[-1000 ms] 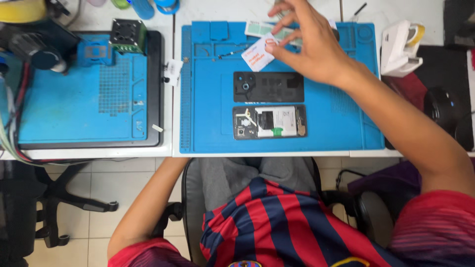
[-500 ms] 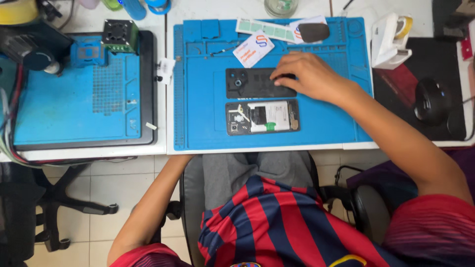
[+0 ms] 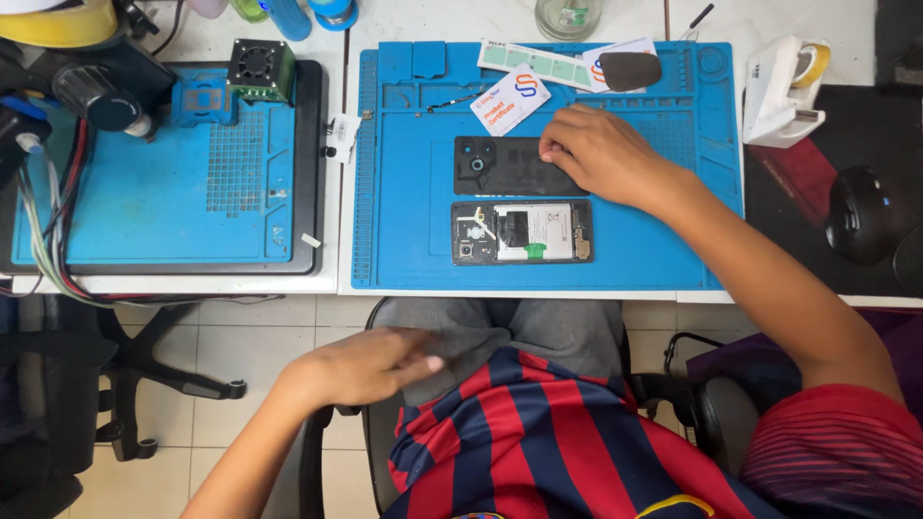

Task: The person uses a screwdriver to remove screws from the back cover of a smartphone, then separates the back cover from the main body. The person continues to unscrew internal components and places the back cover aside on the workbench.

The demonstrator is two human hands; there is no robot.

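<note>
Overhead view of a seated person at a repair bench. The right hand (image 3: 601, 154) is reaching forward across the blue work mat (image 3: 404, 240), forearm angled in from the lower right, its bent fingers resting on the right end of a black phone back cover (image 3: 500, 165) without gripping it. The cover is lying flat mid-mat, just above an opened phone (image 3: 522, 232) showing its internals. The left hand (image 3: 361, 365) is hanging below the desk edge beside the lap, fingers loosely extended, slightly blurred, holding nothing. A white card (image 3: 510, 99) is lying just above the cover.
</note>
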